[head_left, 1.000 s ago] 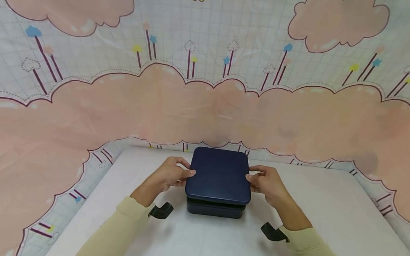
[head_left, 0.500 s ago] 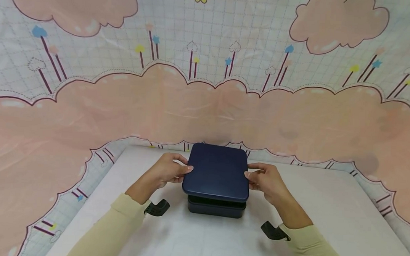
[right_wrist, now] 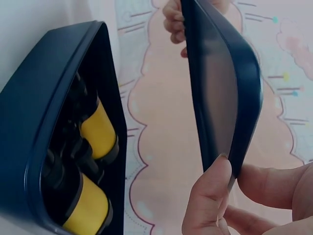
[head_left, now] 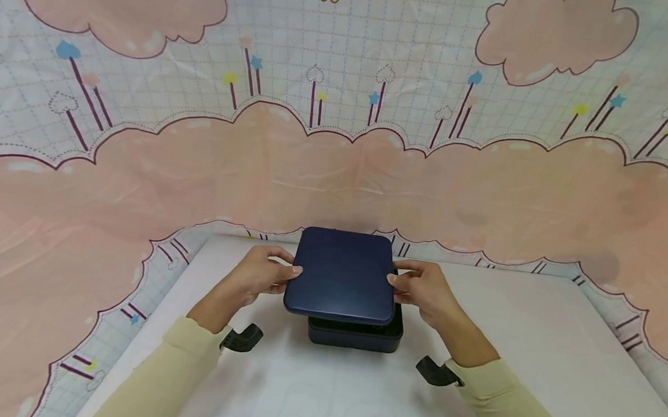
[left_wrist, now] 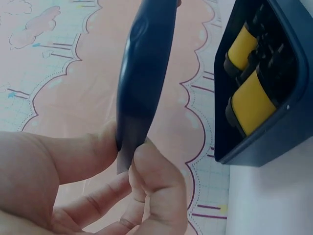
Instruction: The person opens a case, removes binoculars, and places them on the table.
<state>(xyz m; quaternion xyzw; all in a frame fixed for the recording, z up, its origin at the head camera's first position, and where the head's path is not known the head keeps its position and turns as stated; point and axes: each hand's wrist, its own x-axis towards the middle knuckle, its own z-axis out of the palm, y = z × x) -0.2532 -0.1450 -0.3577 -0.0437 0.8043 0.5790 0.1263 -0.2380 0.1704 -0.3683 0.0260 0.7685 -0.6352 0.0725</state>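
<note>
Both hands hold a dark blue lid (head_left: 342,274) by its opposite side edges, above a dark blue box (head_left: 354,339) on the white table. My left hand (head_left: 261,272) pinches the lid's left edge; my right hand (head_left: 422,288) pinches its right edge. In the left wrist view the lid (left_wrist: 146,63) stands apart from the box (left_wrist: 288,132), which holds black and yellow objects (left_wrist: 253,103). The right wrist view shows the same yellow parts (right_wrist: 98,129) inside the box (right_wrist: 29,98), beside the lid (right_wrist: 247,83). From the head view the lid hides most of the box's inside.
A white table (head_left: 530,341) extends to both sides of the box. Behind it hangs a cloth (head_left: 452,189) printed with pink clouds and small coloured shapes. A black wrist-mounted device shows at each sleeve, the left one (head_left: 242,338) and the right one (head_left: 437,371).
Both hands have moved the lid to the left and slightly up in the head view, uncovering the box's right edge. The box has stayed nearly in place.
</note>
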